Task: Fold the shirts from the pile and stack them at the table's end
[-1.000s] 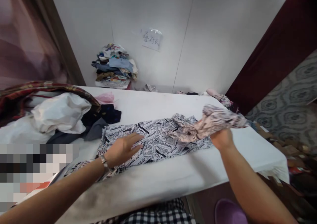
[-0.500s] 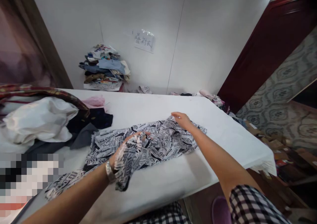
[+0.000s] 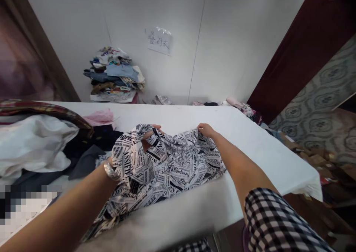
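Both hands now grip the far edge of the shirt (image 3: 167,163), which is the change to note: a second ago my left hand (image 3: 147,138) lay flat and open on the cloth while my right hand (image 3: 204,129) held a bunched end up off the table (image 3: 250,140); half a second ago the left had lifted a fold near my wrist and the right had come down to the far edge. At present I read the left hand as closed on a raised fold, with cloth draped over its back and over the wrist as far as the watch (image 3: 111,171). The right hand is pinched shut on the edge, level with the left and apart from it, knuckles low against the table. Between the two hands the edge sags slightly; from there the shirt runs back toward me and hangs over the near side of the table below my left forearm. I judge that the bunched end has been brought across and the two hands have taken matching holds on one edge, so the cloth is in the middle of being squared or folded, not yet flat. Left of my left hand, near it, lies a heap of clothes (image 3: 41,144), white above dark. Beyond both hands, well apart and against the wall, sits a stack (image 3: 114,74) of folded clothes, with a paper sign (image 3: 159,41) to its right. Past my right hand, small items (image 3: 239,106) lie at the far corner.
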`<state>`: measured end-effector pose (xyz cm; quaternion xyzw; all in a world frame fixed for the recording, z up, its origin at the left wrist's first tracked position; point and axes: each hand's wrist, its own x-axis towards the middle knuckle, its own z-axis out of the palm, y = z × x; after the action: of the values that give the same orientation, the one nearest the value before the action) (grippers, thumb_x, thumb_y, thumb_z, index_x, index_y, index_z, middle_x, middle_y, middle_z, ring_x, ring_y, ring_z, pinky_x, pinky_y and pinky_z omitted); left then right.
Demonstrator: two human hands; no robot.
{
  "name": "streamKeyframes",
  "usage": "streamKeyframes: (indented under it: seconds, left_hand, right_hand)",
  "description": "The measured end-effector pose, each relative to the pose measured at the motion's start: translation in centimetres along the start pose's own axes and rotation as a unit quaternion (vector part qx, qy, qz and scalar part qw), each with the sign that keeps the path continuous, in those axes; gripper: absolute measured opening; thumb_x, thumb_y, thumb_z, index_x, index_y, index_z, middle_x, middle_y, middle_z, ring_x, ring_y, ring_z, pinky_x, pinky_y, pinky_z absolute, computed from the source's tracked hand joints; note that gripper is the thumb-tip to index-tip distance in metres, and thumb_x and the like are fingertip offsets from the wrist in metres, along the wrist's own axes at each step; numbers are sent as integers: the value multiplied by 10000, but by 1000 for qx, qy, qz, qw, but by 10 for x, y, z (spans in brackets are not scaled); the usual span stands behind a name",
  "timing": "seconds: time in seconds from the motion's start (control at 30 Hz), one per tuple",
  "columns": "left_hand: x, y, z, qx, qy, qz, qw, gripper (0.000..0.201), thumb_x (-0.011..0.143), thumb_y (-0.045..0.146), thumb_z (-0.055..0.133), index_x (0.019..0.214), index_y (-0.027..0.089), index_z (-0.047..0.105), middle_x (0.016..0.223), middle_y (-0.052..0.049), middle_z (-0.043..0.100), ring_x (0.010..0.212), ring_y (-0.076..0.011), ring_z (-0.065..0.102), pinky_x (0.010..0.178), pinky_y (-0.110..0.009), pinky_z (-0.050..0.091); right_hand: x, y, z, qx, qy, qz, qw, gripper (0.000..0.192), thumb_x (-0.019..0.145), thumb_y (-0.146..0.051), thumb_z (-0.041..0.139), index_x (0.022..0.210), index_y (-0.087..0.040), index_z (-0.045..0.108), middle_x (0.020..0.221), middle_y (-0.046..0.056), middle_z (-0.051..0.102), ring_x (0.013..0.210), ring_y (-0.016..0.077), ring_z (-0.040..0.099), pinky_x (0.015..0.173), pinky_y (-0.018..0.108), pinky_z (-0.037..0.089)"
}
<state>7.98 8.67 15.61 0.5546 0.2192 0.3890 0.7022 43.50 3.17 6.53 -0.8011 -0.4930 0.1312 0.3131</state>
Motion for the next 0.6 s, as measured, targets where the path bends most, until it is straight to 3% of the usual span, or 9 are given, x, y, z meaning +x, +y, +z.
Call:
streamKeyframes:
  seconds: [0.2,0.37,0.5,0.6]
  left_hand:
    - [2,7,1,-105,-18,-8,994,300,705,317,632,968,175,660,998,-27,697,880,-212,638,711,-335,556]
    - [2,4,-3,-121,-75,-9,990,350,708,348,650,1023,198,680,1095,-57,695,912,-236,647,753,-368,561]
    - [5,5,-4,-65,-128,-73,987,409,635,368,726,1015,219,697,1189,-81,673,922,-267,663,717,-372,574]
    - [11,6,1,-4,-167,-44,985,424,672,444,690,1041,235,695,1180,-83,682,911,-279,675,728,-414,578]
  right_hand:
    - [-49,35,-26,32,67,24,997,187,648,-207,517,800,-177,620,708,-5,637,677,154,546,660,261,452]
    - [-89,46,-23,32,20,7,999,380,604,-139,567,955,-215,693,782,-21,665,749,170,594,723,280,485]
    - [-106,23,-29,-3,38,-21,999,418,638,-117,600,1023,-230,720,980,33,706,981,245,610,914,378,475]
    - [-126,-20,-28,54,16,-82,995,588,743,-217,628,1322,-294,555,1327,41,580,1240,260,499,1054,436,392]
